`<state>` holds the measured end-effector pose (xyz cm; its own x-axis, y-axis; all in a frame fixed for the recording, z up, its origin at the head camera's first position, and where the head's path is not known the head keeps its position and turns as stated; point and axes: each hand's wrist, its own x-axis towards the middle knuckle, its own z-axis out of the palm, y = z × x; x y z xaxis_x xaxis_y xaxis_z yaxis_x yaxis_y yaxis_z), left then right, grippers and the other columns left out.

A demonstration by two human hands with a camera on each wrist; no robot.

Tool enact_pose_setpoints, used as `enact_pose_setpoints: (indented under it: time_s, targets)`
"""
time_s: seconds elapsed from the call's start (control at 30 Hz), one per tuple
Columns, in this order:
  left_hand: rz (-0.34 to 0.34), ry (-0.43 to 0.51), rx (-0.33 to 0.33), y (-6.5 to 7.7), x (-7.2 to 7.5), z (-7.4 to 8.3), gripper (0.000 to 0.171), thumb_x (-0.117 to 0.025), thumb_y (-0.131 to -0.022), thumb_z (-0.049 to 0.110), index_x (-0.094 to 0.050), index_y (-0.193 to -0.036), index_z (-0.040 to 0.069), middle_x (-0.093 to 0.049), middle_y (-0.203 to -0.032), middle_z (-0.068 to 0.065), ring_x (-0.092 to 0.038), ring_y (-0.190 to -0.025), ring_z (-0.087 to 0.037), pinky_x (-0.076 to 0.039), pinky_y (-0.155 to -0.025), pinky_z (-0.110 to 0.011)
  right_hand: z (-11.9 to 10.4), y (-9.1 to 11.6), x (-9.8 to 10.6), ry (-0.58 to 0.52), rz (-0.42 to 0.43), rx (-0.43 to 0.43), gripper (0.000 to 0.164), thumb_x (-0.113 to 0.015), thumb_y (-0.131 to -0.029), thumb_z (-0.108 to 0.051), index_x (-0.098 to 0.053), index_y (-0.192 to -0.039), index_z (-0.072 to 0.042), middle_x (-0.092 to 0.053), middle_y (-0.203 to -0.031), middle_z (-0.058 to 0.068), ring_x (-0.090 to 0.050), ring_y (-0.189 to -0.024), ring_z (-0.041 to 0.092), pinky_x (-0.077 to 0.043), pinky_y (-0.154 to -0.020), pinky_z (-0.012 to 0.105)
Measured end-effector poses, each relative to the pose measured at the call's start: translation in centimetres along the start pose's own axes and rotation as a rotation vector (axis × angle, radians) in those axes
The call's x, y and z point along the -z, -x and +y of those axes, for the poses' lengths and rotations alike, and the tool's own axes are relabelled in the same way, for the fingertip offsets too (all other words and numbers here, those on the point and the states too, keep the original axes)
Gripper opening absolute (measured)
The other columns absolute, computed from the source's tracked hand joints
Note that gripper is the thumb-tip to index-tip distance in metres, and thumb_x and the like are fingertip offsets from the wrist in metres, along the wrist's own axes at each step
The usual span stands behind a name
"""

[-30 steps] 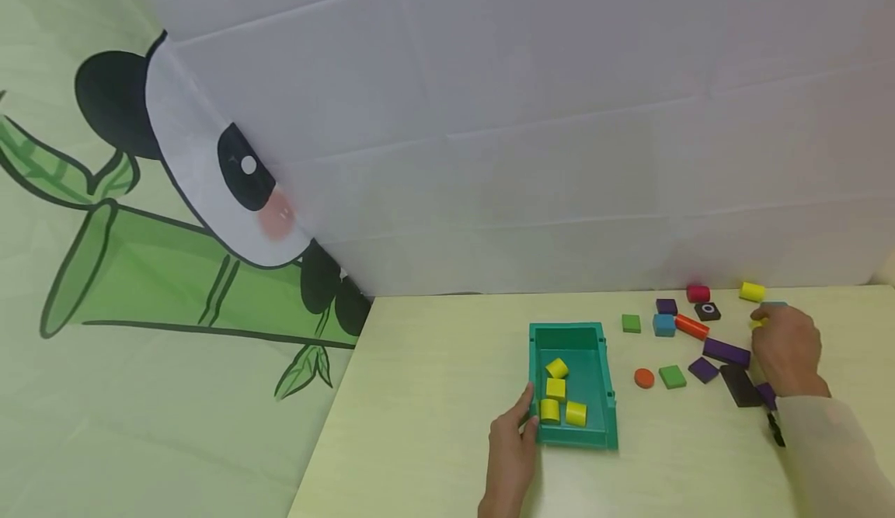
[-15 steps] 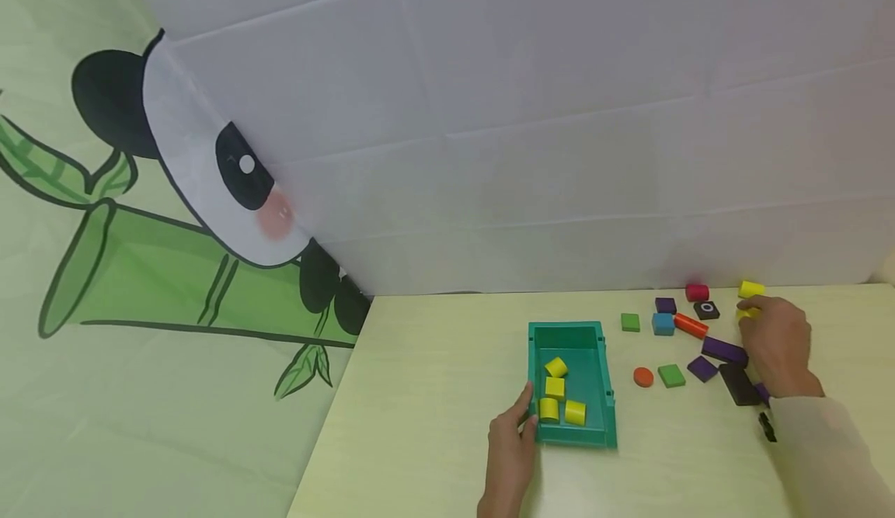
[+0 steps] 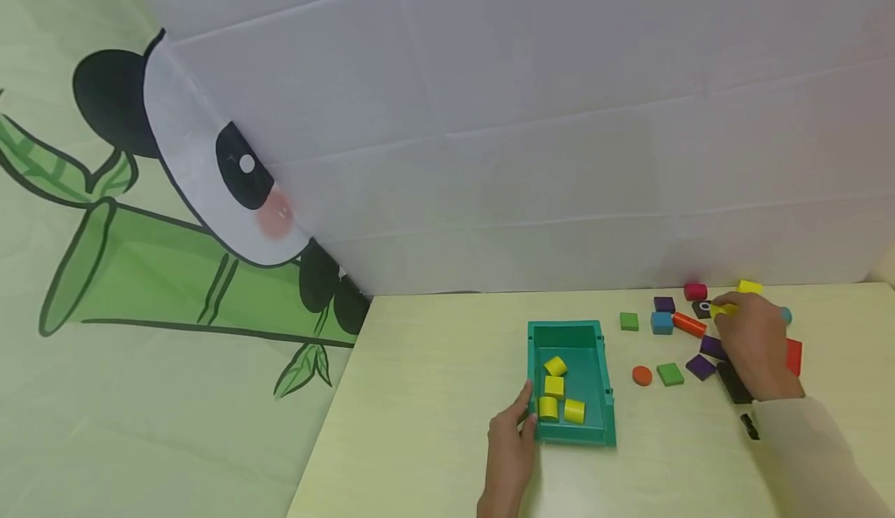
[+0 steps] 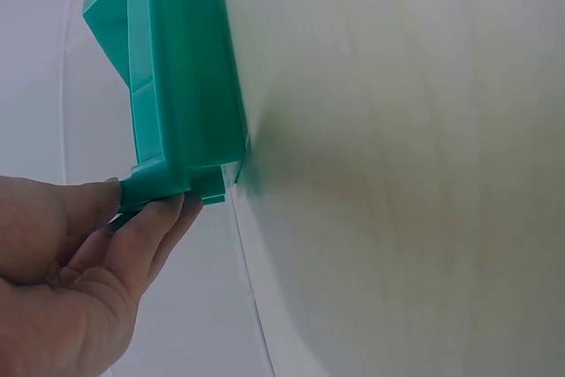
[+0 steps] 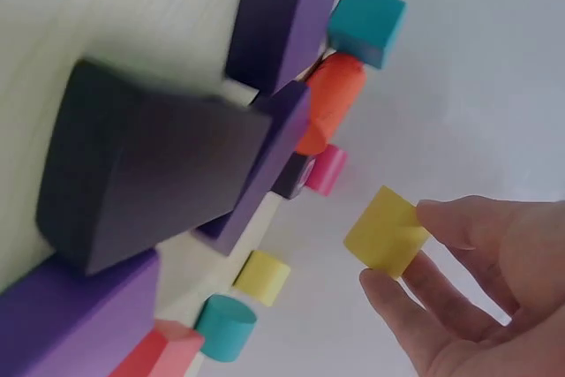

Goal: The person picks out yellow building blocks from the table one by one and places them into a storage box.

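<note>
In the right wrist view, my right hand (image 5: 481, 280) pinches a yellow block (image 5: 386, 231) between thumb and fingers, held above the tabletop pieces. The head view shows this right hand (image 3: 758, 347) over the scattered blocks, partly covering the yellow block. My left hand (image 3: 509, 456) grips the near left rim of a teal plastic bin (image 3: 589, 363). Its thumb and fingers pinch the bin's edge (image 4: 152, 187) in the left wrist view. Several yellow blocks (image 3: 555, 387) lie inside the bin. Another yellow block (image 3: 750, 287) lies at the table's back, beyond the right hand.
Loose blocks lie right of the bin: a blue cube (image 3: 661, 323), an orange cylinder (image 3: 688, 325), a red cylinder (image 3: 695, 292), green squares (image 3: 670, 374) and purple pieces (image 3: 701, 367). A dark block (image 5: 150, 165) sits near the right wrist. A white cloth wall (image 3: 559, 192) rises behind the table.
My right hand has moved left with the yellow block, uncovering a red block and a blue piece on its right. The left hand and bin stay in place.
</note>
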<state>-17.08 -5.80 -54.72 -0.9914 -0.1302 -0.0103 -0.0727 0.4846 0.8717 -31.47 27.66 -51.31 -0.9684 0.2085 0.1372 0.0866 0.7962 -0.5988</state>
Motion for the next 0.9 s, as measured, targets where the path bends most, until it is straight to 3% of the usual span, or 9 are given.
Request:
enact_pose_setpoints:
  time_s: [0.37, 0.47, 0.67, 0.9]
  targets:
    - [0.001, 0.010, -0.011, 0.0, 0.0, -0.1, 0.054, -0.055, -0.089, 0.002, -0.040, -0.134, 0.027, -0.043, -0.134, -0.001, -0.038, -0.117, -0.008, -0.043, -0.093, -0.033, -2.2, 1.3, 0.0, -0.049, 0.024, 0.079, 0.021, -0.061, -0.082, -0.004, -0.062, -0.102, 0.003, -0.056, -0.102, 0.027, -0.045, -0.073, 0.033, -0.043, -0.043, 0.034]
    - [-0.001, 0.017, -0.011, 0.0, 0.1, -0.1, 0.054, -0.055, -0.089, 0.002, -0.040, -0.134, 0.027, -0.043, -0.135, -0.001, -0.038, -0.117, -0.008, -0.043, -0.093, -0.033, -2.7, 1.8, -0.3, -0.080, 0.015, 0.104, 0.021, -0.061, -0.083, -0.004, -0.062, -0.104, 0.002, -0.055, -0.107, 0.027, -0.047, -0.079, 0.036, -0.045, -0.048, 0.037]
    - [-0.003, 0.022, -0.005, 0.0, 0.0, -0.1, 0.054, -0.055, -0.089, 0.002, -0.040, -0.134, 0.027, -0.043, -0.134, -0.001, -0.038, -0.117, -0.008, -0.043, -0.093, -0.033, -3.8, 2.8, -1.0, -0.123, 0.039, 0.165, 0.018, -0.061, -0.082, -0.001, -0.063, -0.100, 0.000, -0.056, -0.109, 0.026, -0.048, -0.095, 0.043, -0.049, -0.070, 0.055]
    - [0.000, 0.021, -0.014, 0.0, 0.0, -0.2, 0.054, -0.056, -0.088, 0.001, -0.041, -0.134, 0.027, -0.043, -0.134, -0.001, -0.040, -0.115, -0.009, -0.043, -0.093, -0.033, -5.3, 3.8, -1.5, -0.123, 0.028, 0.203, 0.018, -0.063, -0.081, -0.001, -0.064, -0.098, -0.002, -0.060, -0.102, 0.023, -0.052, -0.090, 0.041, -0.052, -0.062, 0.050]
